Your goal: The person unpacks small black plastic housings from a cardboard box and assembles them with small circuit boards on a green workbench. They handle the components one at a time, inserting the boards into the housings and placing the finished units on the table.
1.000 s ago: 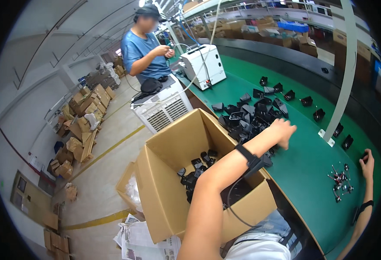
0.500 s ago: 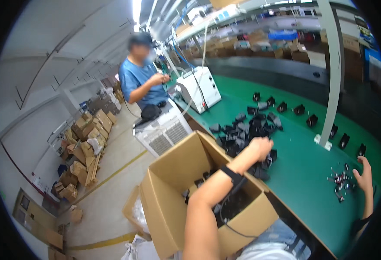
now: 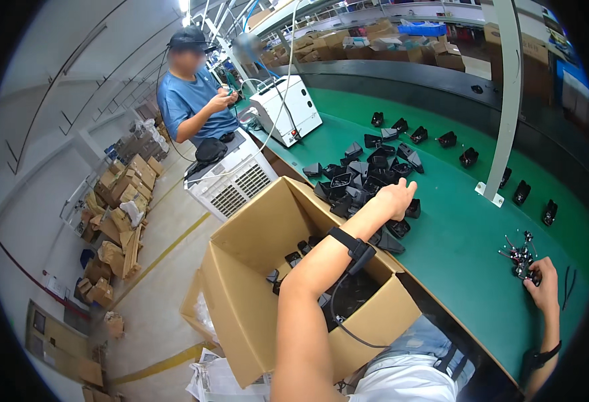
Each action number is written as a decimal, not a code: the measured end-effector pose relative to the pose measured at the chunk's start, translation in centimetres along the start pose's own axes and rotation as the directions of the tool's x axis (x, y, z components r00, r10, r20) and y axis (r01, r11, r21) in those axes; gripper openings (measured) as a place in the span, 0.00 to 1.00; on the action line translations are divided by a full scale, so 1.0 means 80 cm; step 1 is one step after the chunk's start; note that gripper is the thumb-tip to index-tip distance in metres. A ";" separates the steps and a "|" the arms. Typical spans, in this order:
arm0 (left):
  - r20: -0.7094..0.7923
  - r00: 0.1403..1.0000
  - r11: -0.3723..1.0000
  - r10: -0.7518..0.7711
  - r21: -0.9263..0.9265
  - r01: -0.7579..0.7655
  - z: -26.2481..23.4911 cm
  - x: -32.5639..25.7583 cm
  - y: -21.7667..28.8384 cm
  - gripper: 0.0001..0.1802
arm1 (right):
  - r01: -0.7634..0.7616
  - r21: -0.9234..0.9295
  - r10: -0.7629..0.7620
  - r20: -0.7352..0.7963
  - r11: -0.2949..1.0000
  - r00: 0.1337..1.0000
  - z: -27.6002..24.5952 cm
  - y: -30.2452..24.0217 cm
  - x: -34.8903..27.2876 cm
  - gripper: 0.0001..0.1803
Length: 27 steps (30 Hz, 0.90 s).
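Observation:
My left hand (image 3: pixel 396 199) is over the right side of a heap of black plastic housings (image 3: pixel 358 175) on the green table. Its fingers look curled together; whatever they hold is hidden. At the far right my right hand (image 3: pixel 544 285) rests by a small cluster of dark parts with thin wires (image 3: pixel 521 254). Thumb and fingers close on a small black part at the cluster's near end. Beyond it, a row of upright black housings (image 3: pixel 468 157) runs along the table's far side, its last housing (image 3: pixel 549 212) nearest my right hand.
Under my left arm stands an open cardboard box (image 3: pixel 244 311) with more black pieces inside. A grey post (image 3: pixel 502 120) rises from the table (image 3: pixel 452 251). White machines (image 3: pixel 286 110) stand at the left, beside a person in blue (image 3: pixel 190 100). Two dark strips (image 3: pixel 568 287) lie at right.
My right hand has come nearer from the last housing in the row and closed at the wired cluster. My left hand stays over the heap, its fingers shifted slightly. The view has turned somewhat.

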<state>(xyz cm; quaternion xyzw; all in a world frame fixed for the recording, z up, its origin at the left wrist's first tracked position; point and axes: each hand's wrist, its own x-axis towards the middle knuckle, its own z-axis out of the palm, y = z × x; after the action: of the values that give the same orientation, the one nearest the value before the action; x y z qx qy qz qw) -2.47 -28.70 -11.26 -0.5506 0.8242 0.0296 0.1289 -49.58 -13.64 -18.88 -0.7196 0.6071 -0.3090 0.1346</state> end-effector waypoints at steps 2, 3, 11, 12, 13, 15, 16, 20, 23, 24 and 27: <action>-0.100 0.995 1.000 0.029 -0.002 -0.029 -0.005 0.002 -0.003 0.37 | -0.087 0.074 0.087 0.001 0.993 0.996 -0.003 -0.014 0.003 0.17; -0.165 0.985 0.998 0.056 0.005 -0.056 -0.002 0.001 -0.006 0.36 | -0.086 0.136 0.090 -0.020 0.987 0.996 -0.001 -0.019 0.006 0.16; -0.566 0.649 0.683 0.508 -0.195 -0.704 -0.041 0.052 0.170 0.16 | -0.097 0.365 0.141 -0.095 0.926 0.985 0.006 0.034 0.005 0.16; -0.577 0.593 0.618 0.561 -0.185 -0.764 -0.028 0.066 0.198 0.15 | -0.111 0.372 0.139 -0.049 0.922 0.989 0.010 0.027 0.007 0.16; -0.541 0.581 0.555 0.608 -0.233 -0.798 -0.030 0.072 0.228 0.15 | -0.122 0.386 0.146 -0.034 0.915 0.989 0.010 0.021 0.006 0.16; -0.536 0.523 0.437 0.663 -0.290 -0.851 -0.018 0.077 0.283 0.15 | -0.148 0.415 0.160 0.004 0.898 0.987 0.009 0.011 0.008 0.14; -0.569 0.481 0.375 0.667 -0.301 -0.877 -0.003 0.081 0.305 0.15 | -0.148 0.474 0.167 0.001 0.868 0.986 0.011 0.008 0.007 0.13; -0.564 0.439 0.249 0.699 -0.384 -0.889 0.049 0.079 0.342 0.20 | -0.104 0.577 0.176 -0.070 0.810 0.982 0.008 0.015 -0.005 0.09; -0.515 0.434 0.195 0.739 -0.453 -0.870 0.054 0.077 0.333 0.23 | -0.027 0.613 0.171 -0.178 0.790 0.969 0.002 0.017 -0.007 0.06; -0.589 0.399 0.106 0.703 -0.468 -0.878 0.063 0.076 0.331 0.25 | 0.011 0.641 0.175 -0.226 0.768 0.958 0.004 0.017 -0.007 0.06; -0.668 0.362 -0.041 0.651 -0.506 -0.861 0.074 0.073 0.315 0.30 | 0.088 0.637 0.065 -0.212 0.766 0.975 0.015 -0.010 -0.002 0.08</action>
<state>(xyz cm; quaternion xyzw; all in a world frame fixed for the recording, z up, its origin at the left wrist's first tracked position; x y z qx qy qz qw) -26.59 -22.95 -20.76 0.0169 0.8687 0.4104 -0.2769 -48.19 -13.54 -19.40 -0.5947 0.4712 -0.5768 0.3025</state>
